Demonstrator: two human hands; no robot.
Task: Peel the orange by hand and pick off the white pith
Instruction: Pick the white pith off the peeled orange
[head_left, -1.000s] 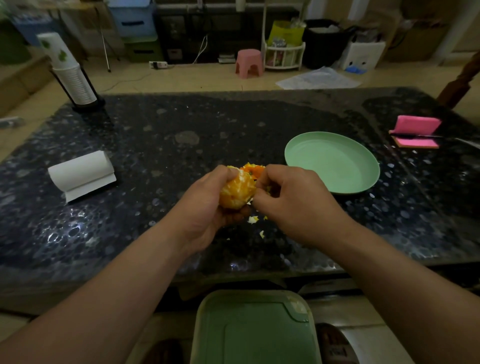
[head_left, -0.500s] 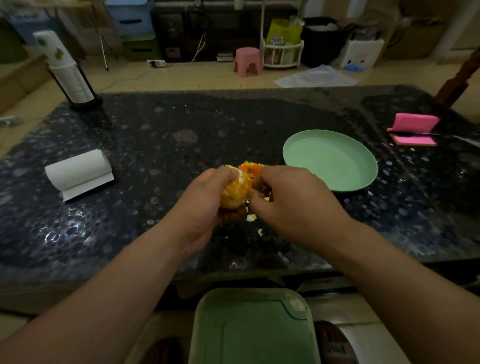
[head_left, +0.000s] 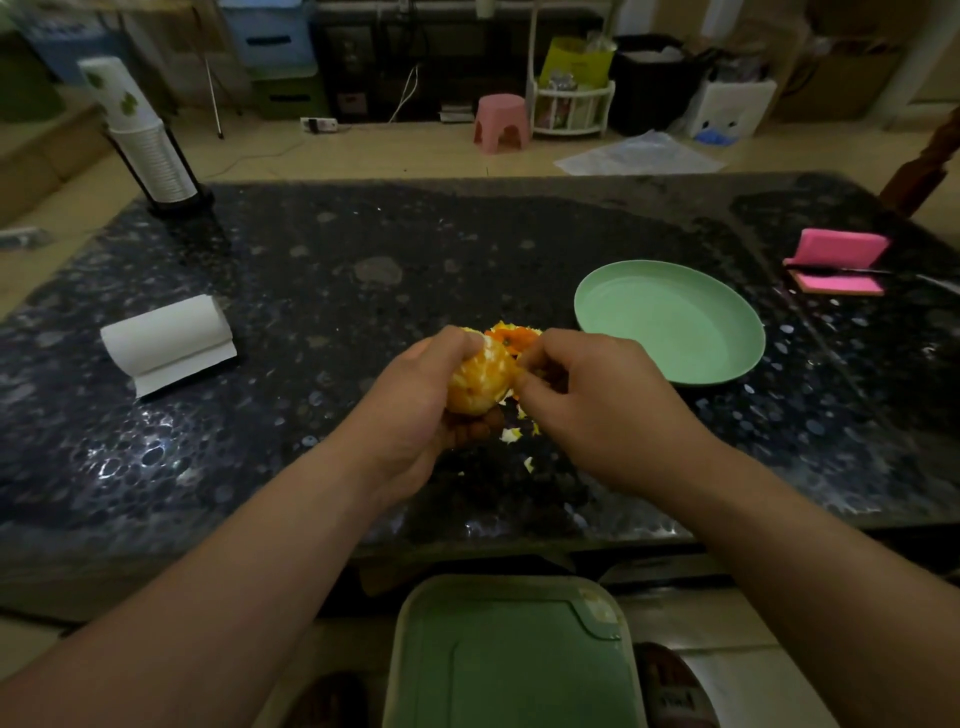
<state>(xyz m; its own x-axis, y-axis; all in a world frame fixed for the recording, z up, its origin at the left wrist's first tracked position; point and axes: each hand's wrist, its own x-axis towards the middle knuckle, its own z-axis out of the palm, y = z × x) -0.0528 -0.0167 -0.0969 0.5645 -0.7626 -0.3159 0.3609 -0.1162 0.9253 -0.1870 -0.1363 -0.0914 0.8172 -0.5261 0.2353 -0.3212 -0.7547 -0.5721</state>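
Observation:
A mostly peeled orange (head_left: 480, 382), flecked with white pith, sits in my left hand (head_left: 415, 410), whose fingers curl round it above the dark table. My right hand (head_left: 597, 405) is right beside it, thumb and forefinger pinching at the orange's right side. What they pinch is too small to see. A heap of orange peel (head_left: 514, 335) lies on the table just behind the hands. Small white and yellow scraps (head_left: 511, 434) are scattered under them.
A pale green plate (head_left: 670, 322) stands to the right of the hands. A white paper roll (head_left: 169, 340) lies at the left, a cup stack (head_left: 140, 140) at the far left corner, a pink case (head_left: 836, 260) at the far right. A green lid (head_left: 514, 660) sits below the table's near edge (head_left: 208, 566).
Both hands stay together at the orange. My right fingers have shifted slightly along its right side; the orange has hardly turned.

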